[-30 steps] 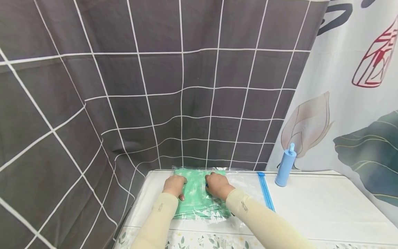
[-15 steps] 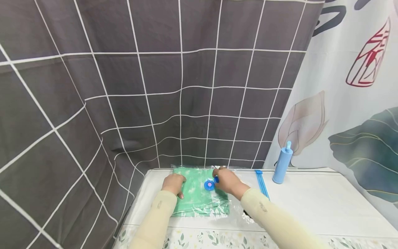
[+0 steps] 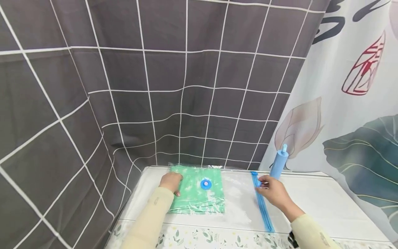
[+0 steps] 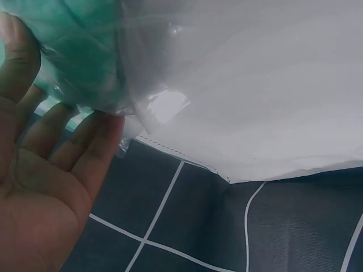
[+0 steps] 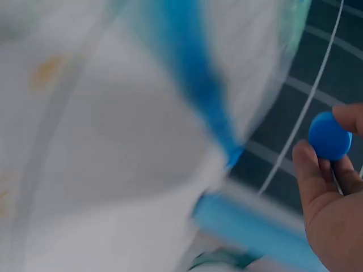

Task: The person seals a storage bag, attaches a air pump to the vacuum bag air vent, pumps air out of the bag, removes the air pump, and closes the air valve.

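Observation:
A clear vacuum bag [image 3: 236, 199] lies flat on the white table [image 3: 311, 204], with a folded green cloth [image 3: 197, 193] inside and a round blue valve [image 3: 205, 184] on top. My left hand [image 3: 171, 182] rests with straight fingers on the bag's left edge [image 4: 91, 90]. My right hand [image 3: 270, 188] hovers over the bag's blue zip strip [image 3: 261, 204] and pinches a small round blue cap [image 5: 330, 136] between thumb and fingers. A light blue hand pump [image 3: 278, 162] stands upright just behind that hand.
A dark grey grid-patterned curtain [image 3: 155, 86] hangs behind and to the left of the table. A white curtain with leaf and flower prints [image 3: 351, 103] hangs on the right. The table's front edge has a floral trim [image 3: 202, 238].
My right hand lifted the blue cap off the valve and carried it right, to above the zip strip. The valve now shows uncovered. My left hand stayed on the bag.

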A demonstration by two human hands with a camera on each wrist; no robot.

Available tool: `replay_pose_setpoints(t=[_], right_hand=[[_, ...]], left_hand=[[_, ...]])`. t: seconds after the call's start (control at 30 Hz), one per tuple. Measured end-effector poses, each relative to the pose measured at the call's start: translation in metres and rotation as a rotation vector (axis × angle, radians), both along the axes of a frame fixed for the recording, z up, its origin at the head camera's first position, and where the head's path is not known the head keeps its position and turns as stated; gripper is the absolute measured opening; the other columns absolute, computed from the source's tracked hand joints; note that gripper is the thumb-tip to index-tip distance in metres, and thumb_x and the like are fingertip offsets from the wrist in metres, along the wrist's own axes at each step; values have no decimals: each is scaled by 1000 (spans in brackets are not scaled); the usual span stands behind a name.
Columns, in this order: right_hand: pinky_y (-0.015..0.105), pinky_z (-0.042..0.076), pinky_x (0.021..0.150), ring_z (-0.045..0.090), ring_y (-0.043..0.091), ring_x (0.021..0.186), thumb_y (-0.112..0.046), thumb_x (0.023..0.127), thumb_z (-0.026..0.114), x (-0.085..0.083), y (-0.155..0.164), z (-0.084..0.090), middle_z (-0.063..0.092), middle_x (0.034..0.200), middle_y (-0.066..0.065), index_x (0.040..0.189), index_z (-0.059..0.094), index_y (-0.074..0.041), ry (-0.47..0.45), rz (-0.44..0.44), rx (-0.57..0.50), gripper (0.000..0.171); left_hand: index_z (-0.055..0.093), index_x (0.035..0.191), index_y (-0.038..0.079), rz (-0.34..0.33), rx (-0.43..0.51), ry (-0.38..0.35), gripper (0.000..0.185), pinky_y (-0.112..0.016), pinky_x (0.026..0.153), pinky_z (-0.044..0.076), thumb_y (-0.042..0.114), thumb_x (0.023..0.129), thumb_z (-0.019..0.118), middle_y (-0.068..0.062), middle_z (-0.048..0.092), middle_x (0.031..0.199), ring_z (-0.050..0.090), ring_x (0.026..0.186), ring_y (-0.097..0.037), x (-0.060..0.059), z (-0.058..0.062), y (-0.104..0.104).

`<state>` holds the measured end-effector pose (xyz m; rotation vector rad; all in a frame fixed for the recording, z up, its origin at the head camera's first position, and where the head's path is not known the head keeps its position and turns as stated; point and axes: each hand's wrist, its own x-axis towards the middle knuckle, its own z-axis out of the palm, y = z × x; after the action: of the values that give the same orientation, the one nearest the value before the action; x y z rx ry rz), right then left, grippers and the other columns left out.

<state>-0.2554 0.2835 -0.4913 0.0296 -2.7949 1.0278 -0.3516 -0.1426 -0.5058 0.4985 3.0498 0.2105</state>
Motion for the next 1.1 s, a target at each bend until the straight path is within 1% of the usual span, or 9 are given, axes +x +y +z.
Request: replay_pose_setpoints(t=[0.1, 0.23, 0.33, 0.43, 0.57, 0.6, 0.7, 0.8, 1.1], right_hand=[[45, 70, 89, 79, 41, 110, -14, 97, 84, 8, 29, -9, 78, 117, 27, 130, 68, 13, -40, -110, 23, 45], [57, 68, 94, 76, 47, 111, -16, 98, 81, 17, 57, -21, 76, 115, 31, 127, 65, 15, -116, -191, 89, 45], [63, 65, 98, 75, 52, 113, -18, 97, 82, 25, 69, -33, 76, 115, 32, 122, 66, 13, -150, -202, 123, 43], [66, 65, 98, 76, 53, 111, -18, 96, 84, 33, 73, -45, 78, 114, 33, 116, 68, 11, -171, -191, 142, 39], [64, 64, 95, 77, 41, 98, -18, 93, 87, 39, 73, -56, 79, 104, 25, 110, 68, 8, -183, -202, 186, 36], [63, 64, 92, 76, 37, 95, -17, 93, 87, 40, 73, -57, 78, 101, 22, 110, 68, 8, -186, -210, 197, 36], [59, 63, 87, 71, 30, 90, -16, 92, 88, 39, 69, -58, 75, 97, 18, 111, 67, 7, -196, -220, 220, 37], [60, 64, 87, 73, 32, 91, -17, 91, 88, 37, 65, -58, 76, 100, 20, 115, 66, 8, -217, -213, 249, 41], [68, 64, 96, 77, 50, 108, -17, 91, 90, 25, 68, -46, 76, 117, 32, 131, 63, 13, -262, -168, 312, 56]], left_hand=[[80, 139, 10, 3, 9, -12, 81, -59, 120, 61, 27, 62, 101, -13, 81, 142, 74, 137, -41, 0, -1, -4], [78, 141, 8, 4, 46, -63, 82, -62, 123, 58, 24, 64, 101, -16, 79, 146, 71, 141, -44, 0, 1, -7], [75, 145, 7, 14, 65, -123, 83, -64, 125, 55, 21, 67, 102, -18, 76, 150, 68, 145, -46, 3, 7, -9], [74, 147, 8, 2, 49, -135, 85, -64, 125, 55, 22, 68, 103, -18, 75, 152, 67, 146, -45, 1, 8, -11], [76, 145, 8, -27, 29, -127, 87, -63, 124, 56, 24, 65, 104, -18, 75, 151, 68, 145, -45, 2, 8, -9], [76, 144, 6, -17, 31, -141, 86, -63, 126, 55, 22, 64, 104, -19, 75, 151, 67, 146, -45, 7, 14, -5], [77, 143, 7, -28, 27, -118, 87, -63, 125, 56, 23, 63, 105, -18, 76, 151, 68, 146, -45, 2, 4, -7], [76, 145, 10, -28, 17, -96, 89, -65, 122, 57, 25, 62, 105, -17, 76, 150, 69, 144, -45, -3, -6, -10], [76, 145, 9, -10, 19, -108, 89, -62, 126, 55, 24, 62, 103, -16, 76, 152, 67, 147, -43, 3, 8, -3]])
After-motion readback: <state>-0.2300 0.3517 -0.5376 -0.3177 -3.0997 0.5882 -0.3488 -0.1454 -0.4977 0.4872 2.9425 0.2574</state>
